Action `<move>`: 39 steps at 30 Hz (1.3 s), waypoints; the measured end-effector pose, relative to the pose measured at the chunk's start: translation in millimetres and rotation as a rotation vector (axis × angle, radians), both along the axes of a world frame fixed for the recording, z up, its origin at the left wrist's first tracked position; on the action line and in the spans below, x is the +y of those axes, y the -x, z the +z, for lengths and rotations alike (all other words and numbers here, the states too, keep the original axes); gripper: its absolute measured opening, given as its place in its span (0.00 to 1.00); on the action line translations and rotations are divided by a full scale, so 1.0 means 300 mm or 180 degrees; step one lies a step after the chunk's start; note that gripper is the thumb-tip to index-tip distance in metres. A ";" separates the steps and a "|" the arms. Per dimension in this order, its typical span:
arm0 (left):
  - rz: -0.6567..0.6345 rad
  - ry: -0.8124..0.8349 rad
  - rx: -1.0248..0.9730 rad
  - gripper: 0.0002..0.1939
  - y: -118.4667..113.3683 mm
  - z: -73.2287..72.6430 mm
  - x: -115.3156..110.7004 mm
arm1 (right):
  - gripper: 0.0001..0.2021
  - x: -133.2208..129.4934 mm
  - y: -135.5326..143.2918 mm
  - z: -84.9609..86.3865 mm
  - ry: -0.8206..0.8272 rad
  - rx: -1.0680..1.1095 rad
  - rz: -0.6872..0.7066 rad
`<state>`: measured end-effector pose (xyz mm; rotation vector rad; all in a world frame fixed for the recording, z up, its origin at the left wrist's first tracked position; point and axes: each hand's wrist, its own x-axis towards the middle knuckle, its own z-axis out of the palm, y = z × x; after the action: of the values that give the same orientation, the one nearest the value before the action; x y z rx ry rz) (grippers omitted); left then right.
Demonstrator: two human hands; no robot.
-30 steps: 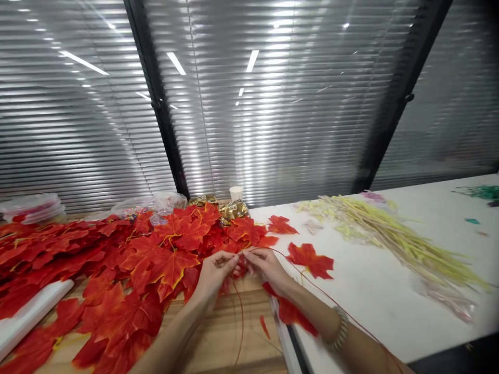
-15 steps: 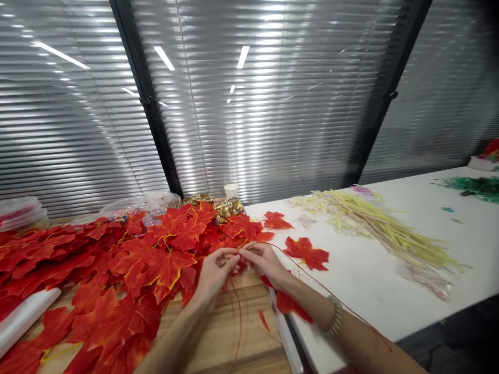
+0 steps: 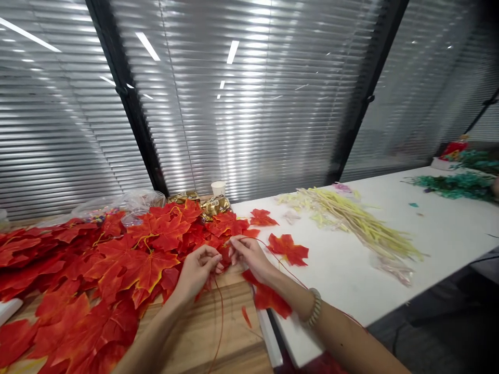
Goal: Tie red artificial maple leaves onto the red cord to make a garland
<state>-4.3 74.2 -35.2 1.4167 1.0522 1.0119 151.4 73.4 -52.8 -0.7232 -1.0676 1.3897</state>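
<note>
My left hand (image 3: 199, 269) is closed, thumb and fingers pinched on a thin red cord (image 3: 222, 310) that hangs down over the wooden tabletop. Close beside it, with a narrow gap between, my right hand (image 3: 248, 255) pinches the same kind of cord, which arcs from its fingers and runs back along the right forearm. The fingertips partly hide what lies between them. A heap of red artificial maple leaves (image 3: 146, 259) lies to the left of and behind both hands. One loose red leaf (image 3: 289, 249) rests on the white table right of my hand.
The wooden top (image 3: 230, 337) meets a white table (image 3: 343, 280) at a raised edge. Yellow stems (image 3: 358, 221) in plastic lie farther right, with green foliage (image 3: 452, 184) beyond. A paper cup (image 3: 219, 188) and gold packets (image 3: 215, 206) stand behind the leaves, before window blinds.
My view has turned to the right, so the scene sits farther left. My hands, whose fingertips met before, are now slightly apart, both still pinching.
</note>
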 end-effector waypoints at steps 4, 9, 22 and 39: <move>0.0733 -0.0379 -0.0230 0.16 0.048 0.024 0.033 | 0.16 0.019 -0.034 0.020 0.0266 0.0850 -0.0117; 0.1340 -0.0620 -0.0394 0.18 0.102 0.042 0.068 | 0.16 0.043 -0.070 0.029 0.0397 0.1323 -0.0248; 0.2465 -0.0859 -0.0858 0.18 0.145 0.039 0.106 | 0.10 0.069 -0.102 0.027 0.0370 0.1155 -0.1241; 0.2648 -0.1040 -0.0610 0.12 0.175 0.022 0.127 | 0.17 0.090 -0.149 0.028 0.0457 0.1238 -0.1141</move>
<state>-56.7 112.2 -28.5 1.0858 1.4090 1.9478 196.0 100.4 -44.3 -0.6737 -0.5087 1.2359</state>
